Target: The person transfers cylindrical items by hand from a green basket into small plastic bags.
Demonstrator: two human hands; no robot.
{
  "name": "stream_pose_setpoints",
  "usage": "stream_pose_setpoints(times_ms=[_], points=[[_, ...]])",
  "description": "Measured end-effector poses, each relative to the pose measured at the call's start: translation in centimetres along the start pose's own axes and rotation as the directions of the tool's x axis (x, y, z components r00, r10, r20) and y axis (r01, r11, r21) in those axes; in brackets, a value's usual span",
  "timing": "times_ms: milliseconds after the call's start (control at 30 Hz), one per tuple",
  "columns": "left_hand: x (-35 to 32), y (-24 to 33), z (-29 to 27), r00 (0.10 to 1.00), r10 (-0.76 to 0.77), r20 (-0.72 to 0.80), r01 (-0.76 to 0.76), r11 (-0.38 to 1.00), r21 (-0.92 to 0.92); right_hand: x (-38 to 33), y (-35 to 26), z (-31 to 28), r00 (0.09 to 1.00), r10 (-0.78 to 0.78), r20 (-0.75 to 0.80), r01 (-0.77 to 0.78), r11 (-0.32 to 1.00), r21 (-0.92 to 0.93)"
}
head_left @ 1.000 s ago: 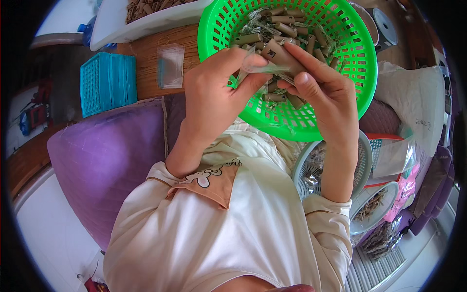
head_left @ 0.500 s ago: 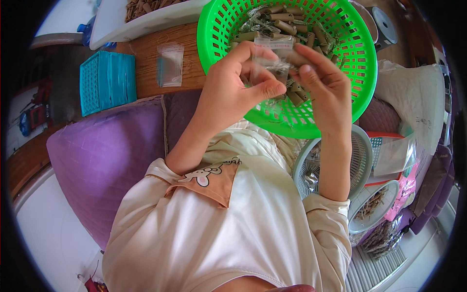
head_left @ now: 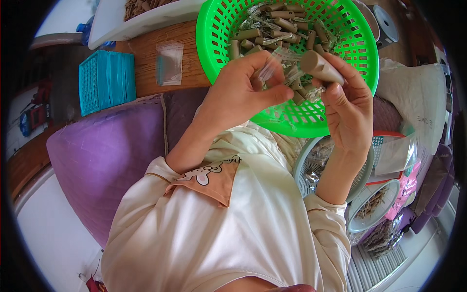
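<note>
Over a green plastic basket (head_left: 368, 87), my right hand (head_left: 351, 109) grips a tan cylinder (head_left: 322, 67) between thumb and fingers. The cylinder is tilted, with its flat end toward the left and a notch in its side. A pale braided cord (head_left: 315, 93) hangs beneath it. My left hand (head_left: 243, 87) is closed on a small clear plastic bag (head_left: 270, 72), which is partly hidden by the fingers. In the basket lie several similar tan cylinders (head_left: 284, 24), tangled with clear wrap or pale cord.
A turquoise basket (head_left: 107, 82) and a stack of clear bags (head_left: 169, 64) rest on the wooden table (head_left: 141, 53) at left. A white tray (head_left: 160, 22) of brown pieces stands behind. Grey baskets (head_left: 368, 163) and a red-edged tray (head_left: 389, 133) are at right.
My hands have moved apart; the right went rightward with the tan cylinder, now outside the bag. The clear bag has stayed with my left hand and is now crumpled lower.
</note>
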State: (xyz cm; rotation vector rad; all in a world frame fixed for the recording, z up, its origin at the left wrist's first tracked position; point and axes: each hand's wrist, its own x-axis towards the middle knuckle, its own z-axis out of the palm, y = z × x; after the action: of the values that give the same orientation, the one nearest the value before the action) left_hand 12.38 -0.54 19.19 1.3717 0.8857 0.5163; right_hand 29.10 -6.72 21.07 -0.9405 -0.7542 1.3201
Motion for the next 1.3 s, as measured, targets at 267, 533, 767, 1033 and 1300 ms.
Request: stream_pose_setpoints(times_ms=[267,533,767,1033,1300], points=[[0.0,-0.8,0.2,0.992,0.122,-0.038,-0.125,0.990,-0.061,-0.3,0.8,2.0,0.938,-0.291,-0.185,0.145,0.820,-0.554],[-0.4,-0.5,0.1,0.984,0.169,-0.049,-0.175,0.903,-0.392,0.1,1.5,2.1,0.781,-0.622,-0.054,0.335,0.490,-0.805],[-0.2,-0.6,-0.2,0.967,0.164,-0.194,-0.183,0.979,-0.085,0.0,1.3,2.1,0.628,-0.776,0.064,0.459,0.302,-0.835],[-0.5,-0.1,-0.5,0.994,0.053,-0.099,-0.067,0.988,-0.138,0.5,0.9,2.8,0.576,-0.763,0.294,0.504,0.048,-0.863],[-0.6,-0.3,-0.2,0.994,0.076,-0.076,-0.094,0.957,-0.274,-0.7,0.4,3.7,0.820,-0.555,0.140,0.340,0.276,-0.899]])
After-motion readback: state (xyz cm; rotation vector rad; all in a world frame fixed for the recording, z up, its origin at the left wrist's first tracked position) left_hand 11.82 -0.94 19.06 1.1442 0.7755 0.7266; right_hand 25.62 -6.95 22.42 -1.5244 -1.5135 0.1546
